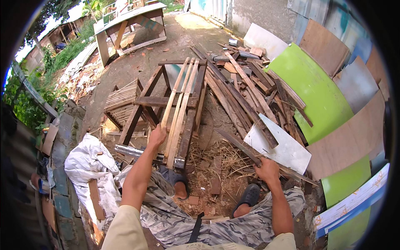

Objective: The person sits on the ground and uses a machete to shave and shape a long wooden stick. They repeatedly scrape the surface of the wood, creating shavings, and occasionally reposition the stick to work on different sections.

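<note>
My left hand (157, 136) is closed around the near part of a pale wooden slat (176, 89). Two more pale slats (183, 106) lie alongside it, lengthwise on a dark wooden frame (139, 111) that stands in front of me. Over to the right, my right hand (267, 170) grips the near end of a long, narrow dark strip (236, 144). It slants away to the far left, above the shavings; whether it is wood or a blade I cannot tell. A white board (287, 154) lies just beyond that hand.
Scrap timber (250, 83) is heaped ahead on the right. Green panels (310, 89) and brown plywood sheets (354, 137) lean along the right side. A slatted crate (121, 102) is left of the frame, a white sack (88, 160) nearer me. A wooden table (133, 16) stands far back.
</note>
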### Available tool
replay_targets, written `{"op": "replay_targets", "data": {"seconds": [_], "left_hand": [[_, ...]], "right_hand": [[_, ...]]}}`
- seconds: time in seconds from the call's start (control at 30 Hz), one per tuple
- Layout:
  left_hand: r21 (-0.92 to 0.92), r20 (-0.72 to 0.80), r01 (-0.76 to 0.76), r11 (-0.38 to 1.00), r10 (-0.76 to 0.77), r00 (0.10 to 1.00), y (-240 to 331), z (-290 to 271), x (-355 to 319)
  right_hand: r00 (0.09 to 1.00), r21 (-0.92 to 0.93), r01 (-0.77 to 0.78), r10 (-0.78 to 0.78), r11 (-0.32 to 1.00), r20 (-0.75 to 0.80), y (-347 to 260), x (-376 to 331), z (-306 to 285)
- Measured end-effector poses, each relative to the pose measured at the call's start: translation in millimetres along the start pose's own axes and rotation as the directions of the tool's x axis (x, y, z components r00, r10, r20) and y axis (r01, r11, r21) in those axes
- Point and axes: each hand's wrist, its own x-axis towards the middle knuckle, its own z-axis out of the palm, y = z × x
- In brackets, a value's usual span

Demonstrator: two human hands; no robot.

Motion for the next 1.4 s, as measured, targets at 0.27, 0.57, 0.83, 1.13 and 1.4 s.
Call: {"op": "replay_targets", "data": {"seconds": [0.27, 0.57, 0.83, 1.13, 1.4], "left_hand": [[0.082, -0.172, -0.039, 0.996, 0.053, 0.984, 23, -13, -27], [0.347, -0.086, -0.332, 0.877, 0.382, 0.920, 49, 12, -42], [0.347, -0.146, -0.388, 0.854, 0.457, 0.877, 22, 15, -33], [0.257, -0.197, -0.450, 0.856, 0.502, 0.842, 19, 8, -35], [0.296, -0.242, -0.460, 0.837, 0.532, 0.812, 17, 2, -40]], "right_hand": [[1.000, -0.017, 0.015, -0.015, 1.000, 0.014, -3, -4, -2], [0.997, -0.032, 0.026, -0.024, 0.999, 0.071, -9, -2, -7], [0.996, -0.056, 0.034, -0.029, 0.998, 0.086, -11, -3, -7], [0.996, -0.056, 0.036, -0.031, 0.998, 0.085, -13, -5, -11], [0.997, -0.035, 0.073, -0.073, 0.997, 0.015, -11, -6, -5]]}}
